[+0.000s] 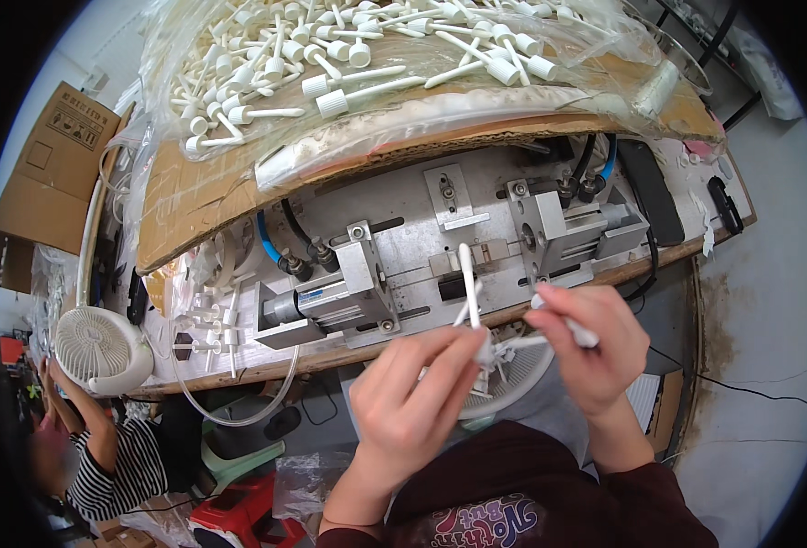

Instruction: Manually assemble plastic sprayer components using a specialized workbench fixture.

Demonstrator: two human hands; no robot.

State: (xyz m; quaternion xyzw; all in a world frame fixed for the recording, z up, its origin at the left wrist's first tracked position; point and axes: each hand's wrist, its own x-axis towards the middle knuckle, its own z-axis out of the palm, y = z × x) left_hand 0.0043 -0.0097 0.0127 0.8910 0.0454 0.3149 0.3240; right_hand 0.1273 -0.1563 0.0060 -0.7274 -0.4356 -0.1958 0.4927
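White plastic is what we handle here: low in the centre of the frame, our left hand (pixel 412 402) pinches the capped end of a long white tube piece (pixel 469 285) that stands upright between its fingertips. Just right of it, our right hand (pixel 595 342) is closed around a second white capped piece (pixel 579 331), with a thin white stem running between the two hands. Both pieces hover just in front of a grey metal press fixture (pixel 440 247) with blue hoses, mounted on the bench (pixel 239 365) across the middle of the frame. Along the top, a clear bag (pixel 403 64) holds a large heap of similar white capped tubes on cardboard. We judge the work well short of finished, since so many pieces lie there. At lower left sit a small white fan (pixel 97 347) and another person's striped sleeve (pixel 116 466).
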